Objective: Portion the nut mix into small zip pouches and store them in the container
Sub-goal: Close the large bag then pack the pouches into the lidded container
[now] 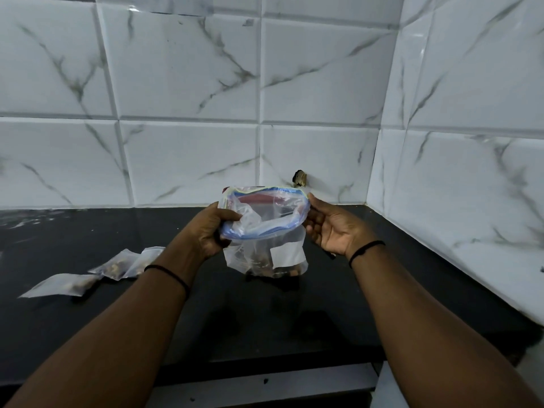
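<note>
Black counter (88, 237) meets marble-tiled wall (188, 83); three filled pouches (97, 275) lie left.

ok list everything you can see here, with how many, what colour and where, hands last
zip bag: one, clear with a blue zip rim and a white label, held open above the counter, a few dark nuts at its bottom
small pouches: about three, clear with pale nuts inside, lying on the counter at the left
counter: one, black, below the hands
wall tiles: white with grey veining, behind and at the right
wall fitting: one, brownish, on the wall just above the bag
wristbands: two, black, one on each wrist
left hand: grips the bag's left rim
right hand: pinches the bag's right rim
</note>
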Available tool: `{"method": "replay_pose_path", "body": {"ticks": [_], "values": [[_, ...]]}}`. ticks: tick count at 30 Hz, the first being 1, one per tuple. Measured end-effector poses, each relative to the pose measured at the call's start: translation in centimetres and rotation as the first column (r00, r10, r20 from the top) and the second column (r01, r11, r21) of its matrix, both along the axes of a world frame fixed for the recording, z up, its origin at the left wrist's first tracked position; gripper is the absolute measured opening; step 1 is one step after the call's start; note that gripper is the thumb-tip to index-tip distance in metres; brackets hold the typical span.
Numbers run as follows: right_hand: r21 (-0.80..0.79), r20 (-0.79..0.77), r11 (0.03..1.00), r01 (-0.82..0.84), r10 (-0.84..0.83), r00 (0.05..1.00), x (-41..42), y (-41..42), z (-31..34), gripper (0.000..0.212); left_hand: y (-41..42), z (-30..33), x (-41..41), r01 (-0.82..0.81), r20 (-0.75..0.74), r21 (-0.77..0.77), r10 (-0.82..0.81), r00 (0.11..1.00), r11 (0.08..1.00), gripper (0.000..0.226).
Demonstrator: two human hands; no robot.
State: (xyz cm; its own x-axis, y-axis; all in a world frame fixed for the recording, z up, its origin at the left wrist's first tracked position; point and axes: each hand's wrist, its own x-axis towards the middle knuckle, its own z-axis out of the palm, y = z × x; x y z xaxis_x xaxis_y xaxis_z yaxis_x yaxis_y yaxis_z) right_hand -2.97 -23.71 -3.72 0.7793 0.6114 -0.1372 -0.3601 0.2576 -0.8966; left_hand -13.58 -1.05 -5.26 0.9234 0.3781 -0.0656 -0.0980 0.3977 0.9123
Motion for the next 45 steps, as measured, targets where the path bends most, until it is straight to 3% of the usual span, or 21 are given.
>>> {"method": "replay_pose_path", "body": {"ticks": [4, 7, 9, 11, 13, 15, 17, 19, 21, 22, 23, 24, 26, 29, 31, 32, 34, 35, 36, 40, 45], "values": [[-0.035, 0.002, 0.999, 0.001, -0.001, 1.000, 0.1, 0.4, 0.2, 0.010, -0.4, 0.5, -0.3, 0.054, 0.009, -0.048, -0.054, 0.999, 0.997, 0.061], [-0.095, 0.020, 0.995, -0.016, 0.018, 1.000, 0.0, 0.5, 0.7, 0.021, -0.5, 0.8, -0.3, 0.055, 0.053, -0.127, -0.049, 0.997, 0.990, 0.049], [-0.201, 0.111, 0.979, 0.012, 0.011, 0.994, -0.2, 0.5, 1.1, 0.026, -0.2, 1.0, -0.2, 0.064, 0.073, -0.155, -0.053, 0.996, 0.986, 0.049], [-0.341, 0.303, 0.933, 0.113, -0.005, 0.953, -0.7, 0.5, 1.7, 0.023, -0.1, 1.2, -0.3, 0.034, 0.034, -0.126, -0.030, 0.999, 0.991, 0.042], [-0.451, 0.563, 0.834, 0.319, -0.012, 0.826, -1.0, 0.5, 2.4, 0.021, -0.1, 1.2, -0.3, -0.012, 0.016, -0.030, 0.013, 1.000, 0.999, 0.033], [-0.462, 0.783, 0.701, 0.543, 0.037, 0.620, -1.1, 0.5, 2.8, 0.019, -0.7, 1.7, -0.3, -0.092, -0.034, 0.130, 0.097, 0.995, 0.987, 0.023], [-0.442, 0.882, 0.577, 0.687, 0.140, 0.450, -1.2, 0.3, 3.1, 0.020, -1.2, 2.2, -0.2, -0.189, -0.079, 0.318, 0.225, 0.971, 0.929, 0.028], [-0.398, 0.917, 0.494, 0.773, 0.203, 0.343, -1.4, 0.0, 3.2, 0.025, -1.1, 2.6, 0.0, -0.268, -0.082, 0.562, 0.375, 0.923, 0.782, 0.028], [-0.334, 0.935, 0.426, 0.841, 0.260, 0.240, -1.6, -0.2, 3.4, 0.030, -0.6, 3.2, -0.1, -0.274, 0.002, 0.864, 0.541, 0.841, 0.423, 0.020], [-0.304, 0.936, 0.383, 0.872, 0.290, 0.199, -1.8, -0.1, 3.5, 0.031, -0.5, 3.6, -0.3, -0.244, 0.071, 0.946, 0.598, 0.798, 0.214, 0.016], [-0.284, 0.932, 0.336, 0.898, 0.319, 0.175, -2.0, 0.1, 3.7, 0.030, -0.7, 4.2, -0.5, -0.236, 0.146, 0.970, 0.628, 0.764, 0.062, 0.014], [-0.278, 0.922, 0.290, 0.916, 0.347, 0.170, -2.2, 0.4, 4.0, 0.028, -0.9, 4.9, -0.5, -0.232, 0.191, 0.972, 0.644, 0.740, -0.022, 0.013], [-0.294, 0.894, 0.213, 0.932, 0.407, 0.189, -2.7, 0.8, 4.7, 0.022, -1.5, 6.2, -0.5, -0.198, 0.216, 0.975, 0.672, 0.709, -0.104, 0.014], [-0.330, 0.892, 0.231, 0.915, 0.393, 0.223, -3.0, 0.4, 5.4, 0.016, -1.1, 6.7, -0.5, -0.116, 0.136, 0.990, 0.690, 0.711, -0.075, 0.014], [-0.381, 0.911, 0.328, 0.865, 0.296, 0.289, -2.1, 0.0, 5.0, 0.019, -0.1, 6.3, -0.3, -0.129, 0.030, 0.986, 0.651, 0.758, 0.104, 0.007], [-0.433, 0.901, 0.408, 0.804, 0.214, 0.377, -1.4, -0.1, 4.6, 0.019, 0.2, 6.2, -0.2, -0.139, -0.051, 0.954, 0.599, 0.799, 0.266, 0.004], [-0.530, 0.730, 0.645, 0.551, 0.015, 0.684, -0.6, -0.2, 4.2, 0.010, 0.1, 6.3, -0.2, -0.091, -0.202, 0.822, 0.438, 0.876, 0.562, 0.010], [-0.542, 0.577, 0.735, 0.408, -0.027, 0.816, -0.5, -0.2, 4.0, 0.007, 0.0, 6.3, -0.5, -0.063, -0.234, 0.769, 0.371, 0.899, 0.637, 0.018], [-0.545, 0.463, 0.781, 0.305, -0.023, 0.886, -0.5, -0.2, 3.8, 0.005, -0.1, 6.3, -0.6, -0.047, -0.241, 0.738, 0.329, 0.913, 0.673, 0.025], [-0.490, 0.371, 0.840, 0.231, -0.038, 0.928, 0.0, -0.6, 3.2, 0.014, 0.4, 6.2, -0.7, -0.084, -0.213, 0.639, 0.280, 0.936, 0.765, 0.049], [-0.573, 0.406, 0.789, 0.222, 0.038, 0.913, 0.8, -0.7, 2.3, 0.029, 0.6, 5.4, -0.7, -0.019, -0.325, 0.517, 0.217, 0.921, 0.856, 0.033]]}}
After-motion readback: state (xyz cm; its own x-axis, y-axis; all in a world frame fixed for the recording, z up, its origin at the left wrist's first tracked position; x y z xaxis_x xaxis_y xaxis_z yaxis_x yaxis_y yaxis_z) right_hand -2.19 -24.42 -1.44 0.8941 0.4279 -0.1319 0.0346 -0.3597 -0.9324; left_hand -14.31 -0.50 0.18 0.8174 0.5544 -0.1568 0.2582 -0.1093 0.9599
